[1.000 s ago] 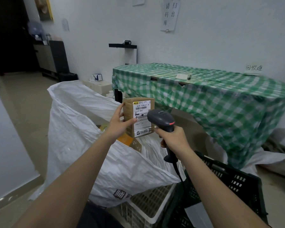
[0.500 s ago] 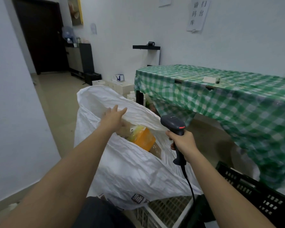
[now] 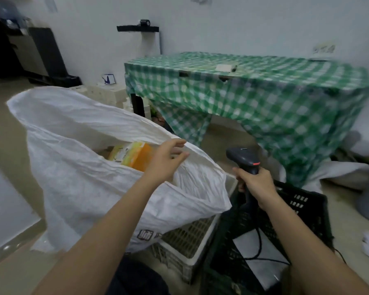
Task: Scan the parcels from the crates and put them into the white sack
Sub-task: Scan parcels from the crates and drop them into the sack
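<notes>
Left hand [image 3: 165,157] is held over the mouth of the white sack [image 3: 94,179], fingers loosely extended, nothing grasped. Right hand [image 3: 255,184] is clenched round the handle of the scanner [image 3: 244,157]; its cable is seen trailing into the black crate [image 3: 307,207]. An orange-yellow parcel [image 3: 134,155] is seen inside the sack, lower part hidden by the fabric. White crate [image 3: 185,241] is partly covered by the sack. Frame is motion-blurred

sack [image 3: 90,188] white | parcel [image 3: 136,155] orange-yellow | tablecloth [image 3: 264,99] green-white check (gingham) | crate [image 3: 303,201] black
</notes>
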`<state>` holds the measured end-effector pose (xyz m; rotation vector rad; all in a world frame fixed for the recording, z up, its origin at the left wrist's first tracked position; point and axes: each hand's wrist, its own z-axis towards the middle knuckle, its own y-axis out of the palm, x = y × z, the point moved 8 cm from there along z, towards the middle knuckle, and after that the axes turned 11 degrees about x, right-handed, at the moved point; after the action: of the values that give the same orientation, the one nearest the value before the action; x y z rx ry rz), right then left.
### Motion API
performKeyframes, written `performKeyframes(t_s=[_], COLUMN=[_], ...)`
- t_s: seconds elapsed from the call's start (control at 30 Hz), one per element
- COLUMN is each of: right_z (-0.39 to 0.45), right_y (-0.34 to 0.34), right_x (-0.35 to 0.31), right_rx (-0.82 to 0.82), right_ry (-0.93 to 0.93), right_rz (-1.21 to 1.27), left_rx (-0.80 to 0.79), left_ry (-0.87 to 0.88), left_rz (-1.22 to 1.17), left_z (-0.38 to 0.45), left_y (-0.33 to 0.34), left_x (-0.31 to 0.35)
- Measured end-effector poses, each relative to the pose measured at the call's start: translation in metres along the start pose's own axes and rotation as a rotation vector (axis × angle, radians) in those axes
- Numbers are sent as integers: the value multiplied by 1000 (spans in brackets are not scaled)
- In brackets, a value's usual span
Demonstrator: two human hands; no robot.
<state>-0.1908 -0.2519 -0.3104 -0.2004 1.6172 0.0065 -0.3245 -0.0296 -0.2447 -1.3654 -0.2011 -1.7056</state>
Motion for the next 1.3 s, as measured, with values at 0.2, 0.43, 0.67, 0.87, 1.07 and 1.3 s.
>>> performKeyframes(t_s=[0.2, 0.43, 0.67, 0.87, 1.07, 1.3], right_z=[14, 35, 57, 77, 106, 153], right_y=[-114, -186, -206, -183, -156, -138], right_x=[92, 177, 245, 307, 354, 403], right_rx=[214, 332, 317, 305, 317, 336], right_ry=[155, 255, 315, 443, 561, 591], right_rz=[-35, -73, -173, -161, -67, -83], left_rx=[-282, -611, -786, -738, -644, -711], left_ry=[-37, -179, -351, -450, -492, -557], left_rz=[-67, 10, 88, 186, 213, 322], left_z=[-65, -141, -199, -197, -167, -165], left_y=[155, 312, 406, 428, 432, 472], left_x=[-13, -71, -136, -195, -249, -315])
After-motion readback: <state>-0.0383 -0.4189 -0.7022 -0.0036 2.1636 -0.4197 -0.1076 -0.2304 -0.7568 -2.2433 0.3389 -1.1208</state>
